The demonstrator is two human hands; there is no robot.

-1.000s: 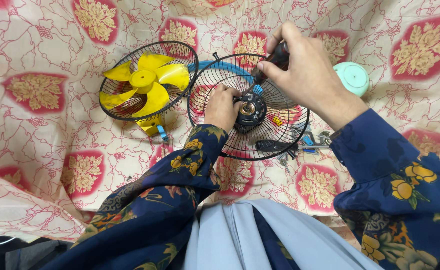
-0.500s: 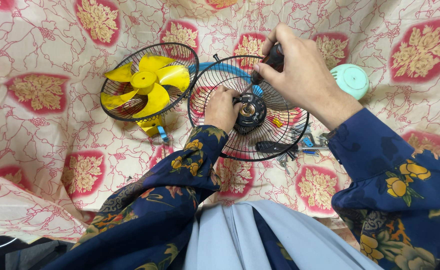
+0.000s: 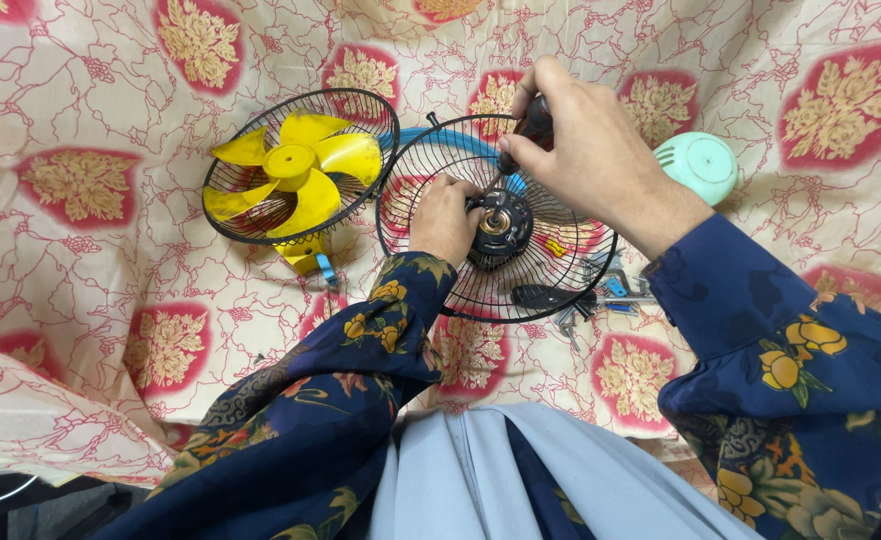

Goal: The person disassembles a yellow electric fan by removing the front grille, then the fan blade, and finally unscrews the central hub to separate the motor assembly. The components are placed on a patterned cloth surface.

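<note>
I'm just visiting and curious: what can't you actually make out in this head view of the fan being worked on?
- Screwdriver: the right hand covers most of the handle; its tip at the motor is too small.
- Left hand: its fingers curl against the motor, so what they grip is hidden.
- Small parts: behind the wire guard, too small to identify.

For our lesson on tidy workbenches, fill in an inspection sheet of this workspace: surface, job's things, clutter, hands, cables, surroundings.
Surface: cream cloth with red floral patches, wrinkled.
Job's things: black wire guard with dark motor at its centre; screwdriver angled down to the motor.
Clutter: second guard holding yellow fan blade; mint round cap; spare screwdriver and small parts.
Hands: left hand on motor; right hand gripping screwdriver.
Cables: nothing seen.
Surroundings: dark floor strip.
</note>
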